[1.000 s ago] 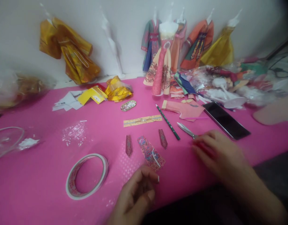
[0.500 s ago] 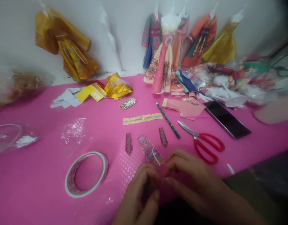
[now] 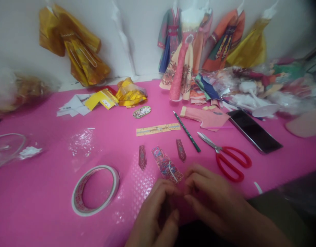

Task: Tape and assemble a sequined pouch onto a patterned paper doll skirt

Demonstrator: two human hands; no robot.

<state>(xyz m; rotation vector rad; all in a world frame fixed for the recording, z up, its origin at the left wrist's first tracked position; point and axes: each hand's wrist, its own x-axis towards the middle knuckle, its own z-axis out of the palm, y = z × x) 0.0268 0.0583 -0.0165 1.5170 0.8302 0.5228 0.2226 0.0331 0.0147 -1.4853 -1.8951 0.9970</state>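
Note:
My left hand [image 3: 158,212] is curled at the table's near edge, just below a patterned fabric strip [image 3: 166,165] with a thin white strip on it. Facing it, my right hand [image 3: 209,195] has thumb and fingers drawn together. The fingertips of both hands nearly meet, and whatever they hold is too small or hidden to make out. Two dark red pointed fabric pieces, a left one [image 3: 142,158] and a right one [image 3: 181,150], flank the patterned strip. Red-handled scissors [image 3: 230,157] lie to the right of my right hand, blades partly apart.
On the pink table are a tape roll [image 3: 78,202], a bag of small beads [image 3: 82,142], a beige band [image 3: 158,129], a dark green pencil [image 3: 187,132] and a phone [image 3: 254,130]. Doll dresses, including a golden robe [image 3: 78,51], stand along the wall, beside piled plastic bags [image 3: 263,89].
The camera view has shifted slightly, so most things on the table sit a little further right. Both hands stay close together, their fingertips a touch further apart.

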